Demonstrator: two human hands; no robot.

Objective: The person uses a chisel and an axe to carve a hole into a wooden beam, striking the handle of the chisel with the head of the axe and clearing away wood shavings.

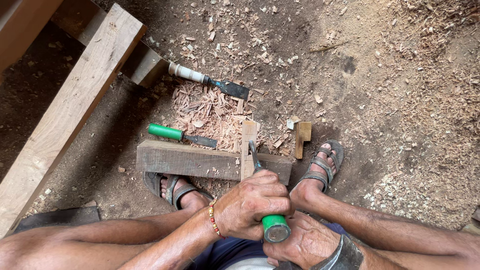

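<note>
My left hand (252, 205), with a bead bracelet at the wrist, is closed around a green-handled chisel (276, 228). Its steel blade (255, 156) points down onto a narrow wooden strip (248, 145). The strip lies across a thick weathered wood block (185, 159) on the dirt floor. My right hand (305, 242), with a dark band at the wrist, is tucked under the left hand against the handle's end, its fingers mostly hidden. My sandalled feet (322, 167) press against the block's near side.
A second green-handled chisel (172, 133) and a white-handled chisel (210, 80) lie beyond the block among wood shavings (210, 112). A small notched wood piece (302, 135) lies to the right. A long plank (70, 110) runs diagonally on the left.
</note>
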